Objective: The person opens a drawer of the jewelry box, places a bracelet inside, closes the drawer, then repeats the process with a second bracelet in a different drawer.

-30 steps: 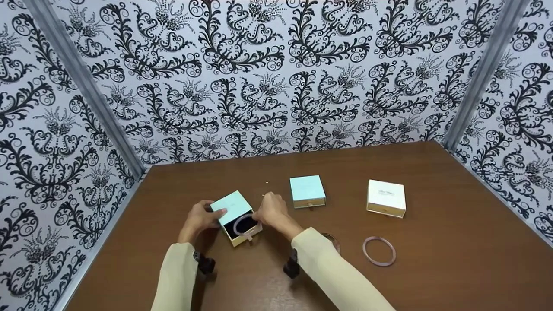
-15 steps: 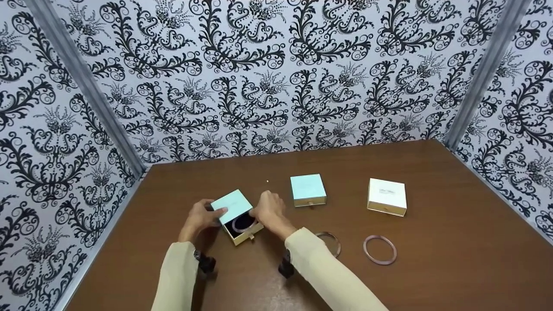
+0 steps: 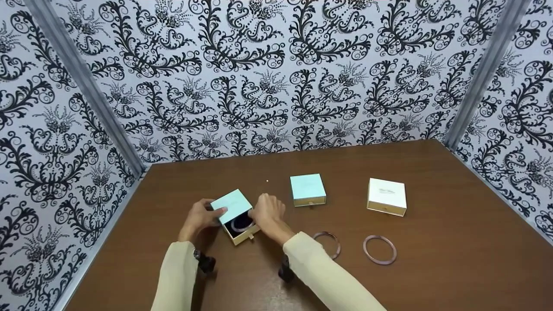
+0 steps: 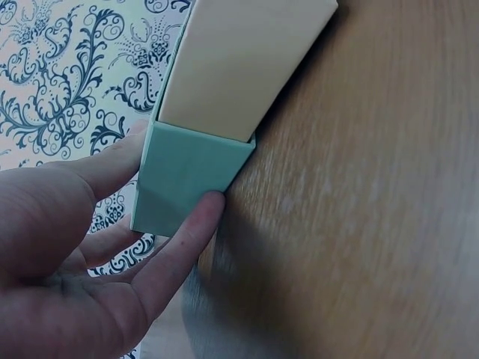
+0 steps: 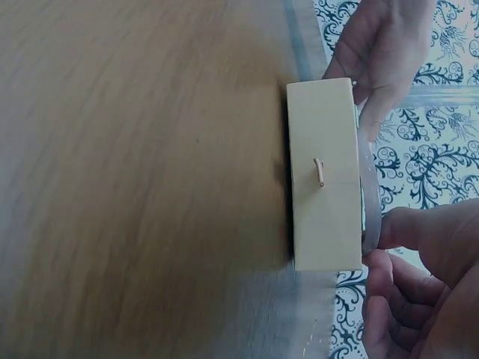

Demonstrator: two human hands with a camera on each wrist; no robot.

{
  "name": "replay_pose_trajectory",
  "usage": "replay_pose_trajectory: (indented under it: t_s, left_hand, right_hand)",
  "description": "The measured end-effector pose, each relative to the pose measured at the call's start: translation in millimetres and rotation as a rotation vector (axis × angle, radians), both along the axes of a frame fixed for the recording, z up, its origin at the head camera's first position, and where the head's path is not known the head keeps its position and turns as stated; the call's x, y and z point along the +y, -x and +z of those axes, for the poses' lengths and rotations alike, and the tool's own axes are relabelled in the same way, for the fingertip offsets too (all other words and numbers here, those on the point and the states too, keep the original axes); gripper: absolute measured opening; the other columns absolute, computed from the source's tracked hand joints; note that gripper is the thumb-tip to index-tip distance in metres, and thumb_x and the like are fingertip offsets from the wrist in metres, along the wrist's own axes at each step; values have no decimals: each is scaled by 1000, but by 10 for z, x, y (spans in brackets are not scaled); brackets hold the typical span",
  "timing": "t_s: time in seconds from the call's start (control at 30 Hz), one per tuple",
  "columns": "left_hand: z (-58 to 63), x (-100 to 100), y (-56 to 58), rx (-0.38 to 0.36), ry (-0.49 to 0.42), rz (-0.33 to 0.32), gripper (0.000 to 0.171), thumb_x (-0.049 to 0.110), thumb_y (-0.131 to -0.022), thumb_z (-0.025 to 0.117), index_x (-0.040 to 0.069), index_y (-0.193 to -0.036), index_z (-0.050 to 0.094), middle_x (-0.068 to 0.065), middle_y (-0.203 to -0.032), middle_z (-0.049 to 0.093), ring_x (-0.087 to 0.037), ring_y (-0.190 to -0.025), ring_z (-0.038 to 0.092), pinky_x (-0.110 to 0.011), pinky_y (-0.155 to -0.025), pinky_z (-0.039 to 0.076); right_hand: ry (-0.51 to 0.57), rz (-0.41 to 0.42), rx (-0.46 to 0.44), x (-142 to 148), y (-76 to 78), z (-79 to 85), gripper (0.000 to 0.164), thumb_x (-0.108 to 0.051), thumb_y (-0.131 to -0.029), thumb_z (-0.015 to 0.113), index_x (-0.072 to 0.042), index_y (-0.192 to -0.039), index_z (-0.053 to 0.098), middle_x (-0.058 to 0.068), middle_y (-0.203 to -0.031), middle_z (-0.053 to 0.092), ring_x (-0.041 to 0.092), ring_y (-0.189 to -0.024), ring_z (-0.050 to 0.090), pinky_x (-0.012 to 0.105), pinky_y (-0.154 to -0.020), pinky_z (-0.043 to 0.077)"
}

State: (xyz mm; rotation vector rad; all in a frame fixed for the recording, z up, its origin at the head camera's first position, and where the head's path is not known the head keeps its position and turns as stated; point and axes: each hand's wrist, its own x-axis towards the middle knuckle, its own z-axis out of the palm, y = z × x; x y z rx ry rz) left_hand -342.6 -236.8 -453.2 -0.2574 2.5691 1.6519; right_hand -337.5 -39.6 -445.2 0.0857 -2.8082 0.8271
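Mint card covers the box (image 3: 232,205) under your left hand (image 3: 203,218): thumb on the top, fingers along the side, holding the cover. Its drawer (image 3: 244,236) is part-way out, dark lining (image 3: 243,222) showing, the small pull tab (image 5: 319,173) on the front and out of your grip.

Your right hand (image 3: 268,212) pinches a pale bangle (image 5: 369,178) between thumb and finger at one edge. Position: over the open drawer, part of the ring showing above the drawer's upper edge in the right wrist view. Whether it touches the lining, you cannot tell from here.

Progress, judged: box opened, bangle brought together with the drawer; release not yet made, drawer not yet shut. Whether the bangle is going in or coming out is not settled by this moment.

Remaining on the table (image 3: 432,268): a thin bangle (image 3: 338,244) beside your right sleeve (image 3: 324,272) and a purple bangle (image 3: 380,262) farther right, neither in hand. Beyond them, a second mint box (image 3: 308,188) and a white box (image 3: 386,194), both closed, contents unseen
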Motion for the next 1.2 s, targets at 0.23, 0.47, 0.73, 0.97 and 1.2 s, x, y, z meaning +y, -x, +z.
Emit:
replay_pose_trajectory:
  t_s: [0.23, 0.47, 0.73, 0.97, 1.2]
  left_hand:
    - [4, -5, -13, 8, 10, -15, 61, 12, -93, 71, -11, -141, 42, -36, -140, 48, -26, -96, 65, -38, -77, 62]
    - [9, 2, -9, 14, 24, -9, 61, 14, -93, 72, -11, -141, 43, -36, -139, 49, -28, -99, 65, -38, -77, 62]
    - [34, 21, -19, 10, -4, -7, 62, 12, -93, 72, -12, -141, 42, -37, -139, 48, -26, -96, 65, -40, -79, 62]
    - [27, 13, -31, 10, -47, -16, 59, 9, -93, 71, -12, -140, 41, -36, -140, 47, -19, -87, 66, -40, -77, 62]
    - [3, -3, -18, 11, -71, -10, 57, 7, -93, 70, -12, -139, 41, -37, -137, 47, -17, -81, 65, -39, -74, 62]
  right_hand:
    - [-53, -15, 72, -41, -39, -18, 55, -20, -79, 79, -19, -51, 31, -6, -57, 39, 14, -56, 42, 35, -52, 43]
    - [-97, -22, 124, -82, -72, -32, 52, -17, -78, 76, -20, -51, 31, -5, -57, 42, 13, -54, 41, 34, -50, 42]
    - [-84, -37, 140, -114, -78, -31, 48, -16, -78, 77, -19, -51, 38, -5, -58, 49, 12, -56, 46, 36, -52, 45]
    - [-88, -38, 142, -127, -59, -60, 55, -13, -82, 74, -21, -51, 29, -6, -55, 36, 11, -53, 36, 31, -48, 37]
    - [-100, -54, 140, -137, -39, -107, 58, -23, -81, 82, -20, -49, 33, -5, -54, 49, 11, -54, 48, 37, -53, 50]
